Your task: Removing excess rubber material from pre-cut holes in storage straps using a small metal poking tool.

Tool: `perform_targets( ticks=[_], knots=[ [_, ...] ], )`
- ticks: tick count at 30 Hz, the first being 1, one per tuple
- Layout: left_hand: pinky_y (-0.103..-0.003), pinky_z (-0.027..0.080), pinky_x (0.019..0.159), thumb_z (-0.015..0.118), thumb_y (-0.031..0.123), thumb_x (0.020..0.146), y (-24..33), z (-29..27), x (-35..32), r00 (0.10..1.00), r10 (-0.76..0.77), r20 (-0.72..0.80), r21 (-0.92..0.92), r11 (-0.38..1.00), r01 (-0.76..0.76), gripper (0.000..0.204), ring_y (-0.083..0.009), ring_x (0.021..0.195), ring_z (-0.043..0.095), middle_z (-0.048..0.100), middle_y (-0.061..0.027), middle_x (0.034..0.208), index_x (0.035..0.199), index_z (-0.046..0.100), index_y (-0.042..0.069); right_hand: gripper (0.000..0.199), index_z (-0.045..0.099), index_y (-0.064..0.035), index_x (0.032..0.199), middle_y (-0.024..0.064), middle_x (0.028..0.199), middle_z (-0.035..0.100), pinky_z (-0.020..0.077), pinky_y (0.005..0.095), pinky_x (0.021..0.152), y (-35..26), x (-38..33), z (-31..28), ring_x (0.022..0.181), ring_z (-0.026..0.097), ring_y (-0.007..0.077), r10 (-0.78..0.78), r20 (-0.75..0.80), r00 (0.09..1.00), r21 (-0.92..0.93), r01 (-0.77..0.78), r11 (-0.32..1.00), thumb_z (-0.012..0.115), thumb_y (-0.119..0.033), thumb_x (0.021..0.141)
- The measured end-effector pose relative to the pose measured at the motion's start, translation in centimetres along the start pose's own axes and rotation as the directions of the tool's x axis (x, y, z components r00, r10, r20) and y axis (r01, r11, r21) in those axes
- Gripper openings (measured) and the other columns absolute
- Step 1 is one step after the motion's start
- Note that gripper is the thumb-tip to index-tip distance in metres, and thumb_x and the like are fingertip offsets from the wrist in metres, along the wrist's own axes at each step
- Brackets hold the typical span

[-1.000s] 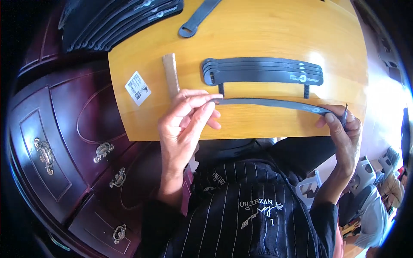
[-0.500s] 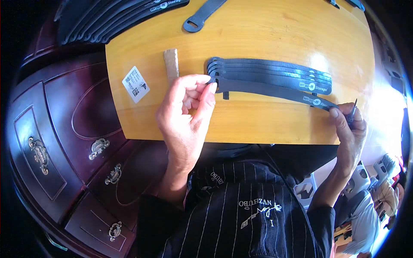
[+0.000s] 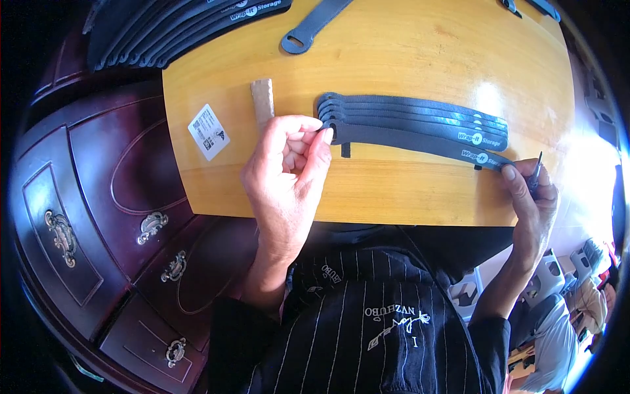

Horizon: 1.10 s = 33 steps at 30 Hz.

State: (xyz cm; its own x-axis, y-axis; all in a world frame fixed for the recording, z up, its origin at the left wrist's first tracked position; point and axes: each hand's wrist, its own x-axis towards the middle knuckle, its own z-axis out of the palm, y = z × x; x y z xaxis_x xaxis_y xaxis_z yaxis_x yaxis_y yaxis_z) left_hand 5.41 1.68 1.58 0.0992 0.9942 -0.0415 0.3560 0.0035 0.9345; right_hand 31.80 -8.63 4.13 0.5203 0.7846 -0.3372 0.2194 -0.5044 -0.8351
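Observation:
A dark grey fabric strap [image 3: 407,139] with a slotted end and a white printed mark stretches between my two hands. My left hand [image 3: 285,177] is closed in a pinch at its slotted left end. At the right end, the thumb and fingers of my right hand [image 3: 533,203] grip the strap. That same hand also holds a thin, dark, pointed tool [image 3: 539,165], its tip sticking up past the fingers. Just beyond lies a fanned row of several matching straps [image 3: 420,108], overlapping edge over edge. Small dark tabs show beneath the strap near both ends.
The yellow wooden table [image 3: 407,194] carries a white label [image 3: 209,131] and a brown tape strip [image 3: 262,98] at left. A loose strap [image 3: 315,27] and a thick pile of straps [image 3: 190,33] lie at the far side. A dark red drawer cabinet [image 3: 105,171] stands left.
The strap between my hands now lies slightly closer against the fanned row. Both hands keep their grips, and the view has shifted a little.

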Motion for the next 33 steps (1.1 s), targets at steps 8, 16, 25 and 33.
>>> perform_targets(
  ticks=[8, 16, 25, 33],
  knots=[
    [-0.017, 0.041, 0.053, 0.066, -0.004, 0.084, 0.5, 0.3, 0.2, 0.999, -0.028, 0.043, 0.026, 0.999, 0.027, 0.013, -0.0016, 0.058, 0.049, 0.057, 0.0006, 0.070, 0.090, 0.056, 0.000, 0.014, 0.068, -0.0061, 0.084, -0.0056, 0.067, 0.056, 0.0324, 0.0203, 0.060, 0.1, 0.2, 0.3, 0.061, 0.044, 0.0033, -0.013, -0.052, 0.999, 0.039, 0.015, 0.999, 0.075, -0.019, 0.083],
    [-0.017, 0.040, 0.053, 0.065, -0.004, 0.084, 0.7, 0.9, -0.1, 0.999, -0.034, 0.001, 0.083, 0.996, 0.034, 0.014, -0.0022, 0.059, 0.048, 0.056, 0.0012, 0.074, 0.092, 0.055, 0.001, 0.014, 0.067, -0.0045, 0.083, -0.0064, 0.064, 0.055, 0.0335, 0.0197, 0.056, -0.3, 0.3, 0.6, 0.060, 0.044, 0.0025, -0.011, -0.097, 0.995, -0.060, 0.005, 0.998, 0.074, -0.016, 0.082],
    [-0.016, 0.039, 0.057, 0.066, -0.002, 0.086, 0.7, 0.8, -0.1, 0.999, -0.052, -0.007, 0.122, 0.991, 0.052, 0.014, -0.0012, 0.063, 0.046, 0.054, 0.0017, 0.077, 0.094, 0.054, 0.001, 0.023, 0.063, -0.0013, 0.077, -0.0013, 0.060, 0.052, 0.0377, 0.0213, 0.052, -0.4, 0.8, 1.0, 0.056, 0.046, 0.0044, -0.086, -0.075, 0.993, -0.111, 0.078, 0.991, 0.074, -0.021, 0.082],
    [-0.016, 0.039, 0.059, 0.066, -0.002, 0.086, 0.7, 0.8, 0.0, 0.997, -0.075, 0.019, 0.121, 0.990, 0.072, 0.015, -0.0023, 0.065, 0.046, 0.052, 0.0010, 0.077, 0.095, 0.053, 0.001, 0.024, 0.064, -0.0002, 0.077, 0.0008, 0.057, 0.053, 0.0385, 0.0225, 0.050, -0.2, 1.4, 0.8, 0.053, 0.046, 0.0057, -0.130, -0.041, 0.991, -0.143, 0.123, 0.982, 0.073, -0.021, 0.083]
  ],
)
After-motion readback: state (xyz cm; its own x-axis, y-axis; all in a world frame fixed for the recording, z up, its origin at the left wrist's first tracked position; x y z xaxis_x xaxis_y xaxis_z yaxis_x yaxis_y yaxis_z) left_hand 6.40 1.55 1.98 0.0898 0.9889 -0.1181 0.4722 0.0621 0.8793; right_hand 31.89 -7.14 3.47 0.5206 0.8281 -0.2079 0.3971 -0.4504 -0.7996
